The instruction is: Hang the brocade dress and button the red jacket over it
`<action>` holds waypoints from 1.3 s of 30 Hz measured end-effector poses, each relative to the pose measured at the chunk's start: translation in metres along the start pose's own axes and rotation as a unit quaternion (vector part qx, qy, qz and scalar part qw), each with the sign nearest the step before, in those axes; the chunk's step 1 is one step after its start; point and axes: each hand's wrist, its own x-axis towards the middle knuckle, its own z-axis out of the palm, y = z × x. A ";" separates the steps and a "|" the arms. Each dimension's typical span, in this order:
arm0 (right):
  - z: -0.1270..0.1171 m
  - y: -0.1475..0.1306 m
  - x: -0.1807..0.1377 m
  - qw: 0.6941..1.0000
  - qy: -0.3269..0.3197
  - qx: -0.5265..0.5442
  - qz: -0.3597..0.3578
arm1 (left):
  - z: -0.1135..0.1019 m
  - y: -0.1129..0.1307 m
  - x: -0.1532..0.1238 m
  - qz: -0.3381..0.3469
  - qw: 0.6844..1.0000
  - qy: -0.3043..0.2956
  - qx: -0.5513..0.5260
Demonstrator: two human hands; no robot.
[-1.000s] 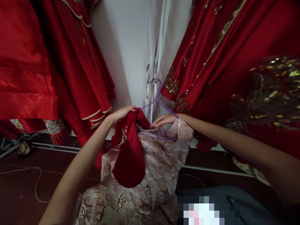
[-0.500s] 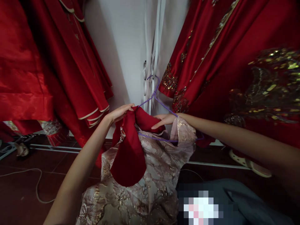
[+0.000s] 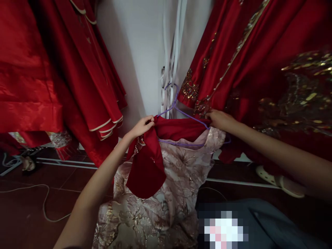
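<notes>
A purple wire hanger (image 3: 178,110) carries a pale pink brocade dress (image 3: 176,186) with gold pattern. Over it lies a dark red cloth (image 3: 147,162) with a small beaded ornament. My left hand (image 3: 142,126) is closed, pinching the red cloth at the hanger's left shoulder. My right hand (image 3: 220,119) is closed on the red cloth's other end at the hanger's right shoulder. The cloth is stretched between both hands across the hanger, and its left part hangs down in front of the dress.
Red satin gowns (image 3: 52,69) hang at the left, and red gowns with gold embroidery (image 3: 259,62) at the right. A white wall corner (image 3: 145,52) with white straps stands behind. A cable (image 3: 38,193) and pale shoes (image 3: 277,180) lie on the dark floor.
My right hand has moved right and up, pulling the red cloth out across the hanger to its right shoulder. My left hand has stayed at the left shoulder.
</notes>
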 end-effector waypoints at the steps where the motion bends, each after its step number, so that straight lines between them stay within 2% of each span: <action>1: 0.001 0.010 -0.007 1.000 -0.011 -0.004 0.024 | 0.000 0.000 0.000 0.005 1.000 -0.001 0.021; 4: -0.001 0.031 -0.024 0.997 -0.022 -0.011 0.077 | -0.003 0.001 0.001 0.015 0.997 -0.005 0.071; 6: -0.007 0.040 -0.033 0.997 -0.009 -0.011 0.070 | -0.007 0.003 0.001 0.012 0.996 -0.021 0.083; 10: -0.019 0.050 -0.050 0.997 0.061 0.028 0.031 | -0.010 0.006 -0.001 0.011 0.996 -0.050 0.077; 13: -0.023 0.043 -0.067 0.989 0.104 0.083 0.063 | -0.009 0.009 -0.003 0.011 0.996 -0.031 0.087; 17: -0.019 0.005 -0.080 0.959 0.070 0.244 0.127 | -0.006 0.015 -0.005 0.004 0.996 -0.037 0.085; 19: -0.011 -0.021 -0.078 0.918 0.027 0.365 0.155 | -0.004 0.017 -0.004 0.002 0.996 -0.040 0.080; 21: 0.001 -0.047 -0.070 0.878 -0.045 0.460 0.127 | -0.001 0.019 -0.004 0.001 0.996 -0.038 0.081; 22: 0.008 -0.060 -0.065 0.875 -0.041 0.467 0.122 | 0.001 0.020 -0.004 0.000 0.996 -0.037 0.084; 26: 0.033 -0.117 -0.050 0.934 0.101 0.334 0.076 | 0.005 0.023 -0.005 -0.003 0.994 -0.025 0.110; 30: 0.037 -0.174 -0.059 0.946 0.130 0.298 0.006 | 0.000 0.023 -0.005 0.003 0.988 -0.014 0.152; 33: 0.030 -0.190 -0.074 0.948 0.155 0.278 0.007 | -0.004 0.028 -0.009 -0.005 0.978 -0.003 0.208; 36: 0.027 -0.180 -0.080 0.917 0.246 0.305 0.069 | 0.000 0.037 -0.022 -0.033 0.955 0.073 0.287; 39: 0.032 -0.167 -0.074 0.849 0.309 0.416 0.104 | 0.014 0.043 -0.041 -0.080 0.941 0.161 0.288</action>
